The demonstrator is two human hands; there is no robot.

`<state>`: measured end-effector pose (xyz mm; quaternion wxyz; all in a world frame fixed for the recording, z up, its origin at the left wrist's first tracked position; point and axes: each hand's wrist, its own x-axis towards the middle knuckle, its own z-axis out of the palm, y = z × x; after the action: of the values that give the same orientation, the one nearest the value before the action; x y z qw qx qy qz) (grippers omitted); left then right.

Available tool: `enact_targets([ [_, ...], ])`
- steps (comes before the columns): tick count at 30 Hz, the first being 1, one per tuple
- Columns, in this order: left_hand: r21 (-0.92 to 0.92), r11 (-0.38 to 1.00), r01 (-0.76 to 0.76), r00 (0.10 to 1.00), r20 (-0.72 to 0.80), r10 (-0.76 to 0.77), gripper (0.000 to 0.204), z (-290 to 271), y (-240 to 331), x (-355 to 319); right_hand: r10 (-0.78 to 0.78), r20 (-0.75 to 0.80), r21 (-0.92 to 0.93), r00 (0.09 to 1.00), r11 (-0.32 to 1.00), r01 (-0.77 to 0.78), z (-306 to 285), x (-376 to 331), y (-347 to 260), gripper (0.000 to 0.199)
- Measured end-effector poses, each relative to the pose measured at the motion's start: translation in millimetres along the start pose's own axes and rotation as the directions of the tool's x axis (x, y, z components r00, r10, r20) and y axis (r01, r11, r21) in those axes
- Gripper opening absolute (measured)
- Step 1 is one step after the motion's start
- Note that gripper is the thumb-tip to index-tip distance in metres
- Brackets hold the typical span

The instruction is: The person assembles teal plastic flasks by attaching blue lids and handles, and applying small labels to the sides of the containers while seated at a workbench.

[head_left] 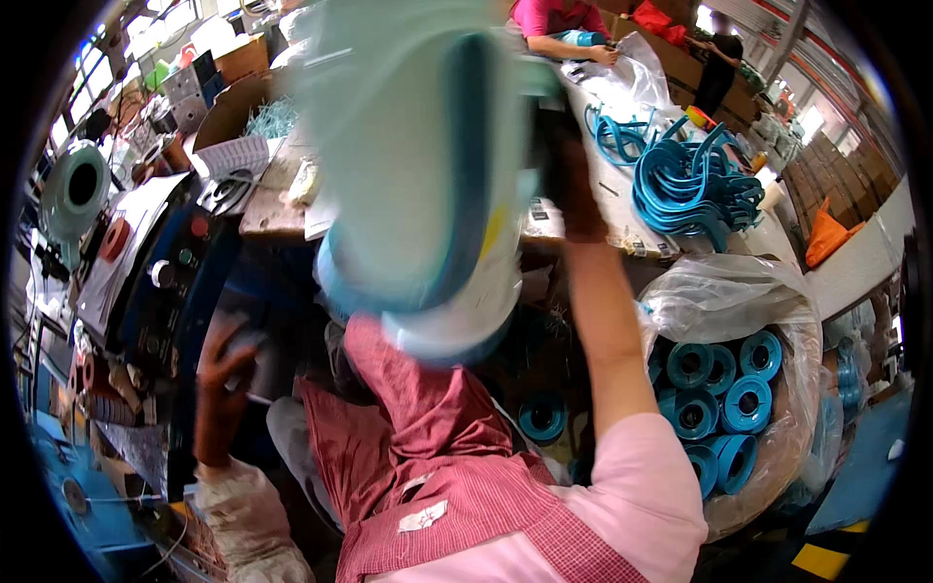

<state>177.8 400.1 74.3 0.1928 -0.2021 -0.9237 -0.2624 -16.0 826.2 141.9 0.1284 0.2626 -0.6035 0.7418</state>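
Observation:
A large pale green and white plastic body with a blue band (pixel 413 185) fills the upper middle of the view, close to the camera and smeared by motion; its exact kind I cannot make out. My right hand (pixel 571 180), dark and blurred, is closed at the right side of this body, with the forearm stretched forward. The fingers there are partly hidden. Low on the left, my left hand (pixel 228 374) is raised beside the dark blue machine panel (pixel 175 282). Its fingers look apart, though blurred, and nothing shows in them.
On the right, a plastic-lined carton (pixel 797 389) holds several blue rings (pixel 746 403). Behind it, a pile of curved blue strips (pixel 690 185) lies on the worktable (pixel 607 219). Across that table another person (pixel 564 24) handles a blue part. A pale green round part (pixel 76 189) stands far left.

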Motion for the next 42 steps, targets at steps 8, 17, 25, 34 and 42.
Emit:
enact_targets([
  [8,0.201,0.756,0.623,0.781,-0.118,-0.613,0.031,99,-119,-165,-0.641,-0.433,-0.712,0.634,0.675,0.196,-193,-12,-3,0.054],
  [17,0.253,-0.168,0.953,0.059,-0.696,-0.715,0.043,197,-18,-562,-0.249,0.011,-0.629,0.968,0.751,0.201,74,-20,186,0.058],
  [25,0.035,0.188,0.981,0.183,-0.467,-0.865,0.035,139,-15,-470,0.124,0.492,-0.553,0.862,0.809,0.200,205,-205,160,0.060],
  [34,0.113,0.886,0.450,0.885,-0.192,-0.425,0.028,-8,27,-194,0.305,0.749,-0.071,0.588,0.919,-0.387,235,-171,69,0.070],
  [42,0.413,0.873,0.258,0.957,0.018,-0.291,0.024,-104,145,-255,0.215,0.968,0.032,0.133,0.417,-0.908,303,-286,128,0.052],
])
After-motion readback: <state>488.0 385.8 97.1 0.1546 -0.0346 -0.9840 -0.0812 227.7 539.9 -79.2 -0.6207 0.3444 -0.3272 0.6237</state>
